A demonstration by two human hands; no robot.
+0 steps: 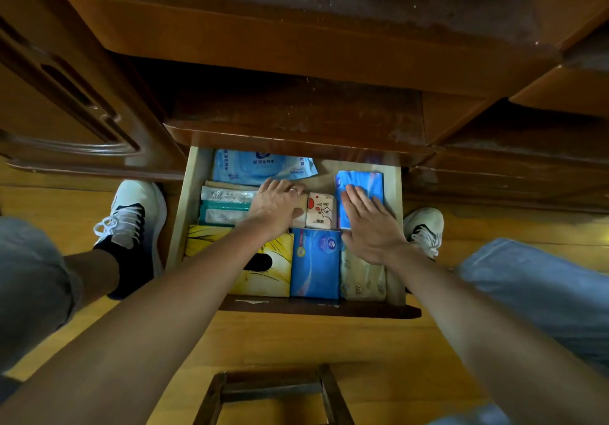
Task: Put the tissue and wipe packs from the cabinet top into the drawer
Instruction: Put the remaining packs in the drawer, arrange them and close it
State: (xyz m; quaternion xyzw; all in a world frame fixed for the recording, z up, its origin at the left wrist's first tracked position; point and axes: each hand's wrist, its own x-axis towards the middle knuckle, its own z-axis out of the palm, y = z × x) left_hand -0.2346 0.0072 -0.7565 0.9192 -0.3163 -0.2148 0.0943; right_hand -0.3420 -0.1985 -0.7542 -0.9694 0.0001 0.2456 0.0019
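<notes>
We are pressing the flat left hand (280,205) and right hand (369,227), gripping nothing; the glossy blue tissue pack (361,190) at 2 o'clock in the pale wooden drawer (393,227) may be bulging up and jamming it.

Glossy dark-brown wooden cabinet (296,46) fills the upper view — a carved panelled door (59,102) on the left. Below, warm yellow wooden floorboards (296,335), and a small dark wooden stool (273,388) at the bottom edge — dim, warm light.
</notes>
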